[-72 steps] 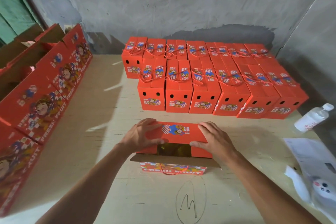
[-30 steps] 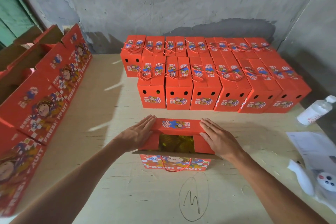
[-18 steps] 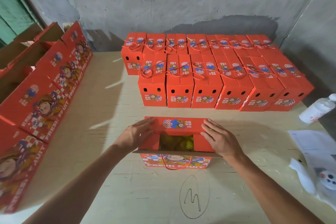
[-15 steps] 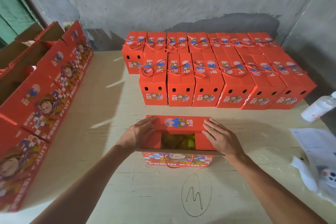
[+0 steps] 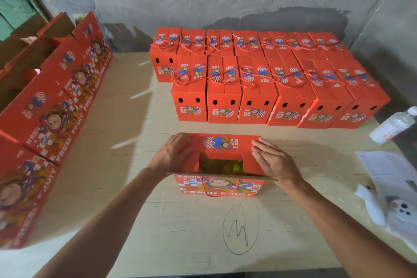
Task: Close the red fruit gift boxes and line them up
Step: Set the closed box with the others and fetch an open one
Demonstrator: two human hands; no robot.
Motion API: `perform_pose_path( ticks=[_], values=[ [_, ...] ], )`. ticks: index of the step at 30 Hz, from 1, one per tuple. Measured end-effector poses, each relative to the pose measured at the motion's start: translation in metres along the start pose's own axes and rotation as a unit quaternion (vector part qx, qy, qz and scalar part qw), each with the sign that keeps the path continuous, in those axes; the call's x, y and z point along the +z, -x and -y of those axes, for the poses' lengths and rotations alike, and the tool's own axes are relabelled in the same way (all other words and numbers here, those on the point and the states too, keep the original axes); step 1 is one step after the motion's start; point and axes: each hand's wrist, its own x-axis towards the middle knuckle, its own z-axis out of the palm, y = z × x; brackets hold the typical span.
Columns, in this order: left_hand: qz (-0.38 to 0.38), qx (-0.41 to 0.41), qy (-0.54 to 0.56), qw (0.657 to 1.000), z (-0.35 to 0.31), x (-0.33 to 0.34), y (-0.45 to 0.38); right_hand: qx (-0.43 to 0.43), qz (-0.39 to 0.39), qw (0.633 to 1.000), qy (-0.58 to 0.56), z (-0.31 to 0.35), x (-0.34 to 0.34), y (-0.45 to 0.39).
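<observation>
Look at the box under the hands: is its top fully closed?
No. The box still shows an open gap in its top, with yellow-green fruit visible between the side flaps.

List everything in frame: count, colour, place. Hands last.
open gift box: 1, red, near centre of the table, top gap showing yellow-green contents
closed gift boxes: two rows, red with rope handles, back of the table; exact count unclear
open boxes: a row, red outside and brown inside, along the left edge; count unclear
table: 1, pale wood, with a circled pen mark near the front
bottle: 1, clear with white cap, lying at the right edge
papers: white, right edge
white soft item: 1, right front; cannot tell what it is
left hand: on the open box's left flap
right hand: flat on its right flap
</observation>
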Motion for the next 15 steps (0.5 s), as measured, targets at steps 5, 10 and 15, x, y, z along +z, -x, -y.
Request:
perform_pose_path(
  ticks=[5, 10, 15],
  values=[
    [0.06, -0.041, -0.02, 0.997, -0.001, -0.002, 0.001, 0.077, 0.074, 0.994, -0.007, -0.002, -0.005, -0.001],
    [0.06, -0.039, -0.079, 0.994, -0.003, -0.012, -0.001, 0.313, 0.203, 0.927, -0.03, 0.011, -0.019, -0.009],
    [0.067, -0.028, -0.156, 0.985, -0.002, -0.018, 0.004, 0.473, 0.34, 0.79, -0.191, 0.02, -0.041, -0.034]
  ],
)
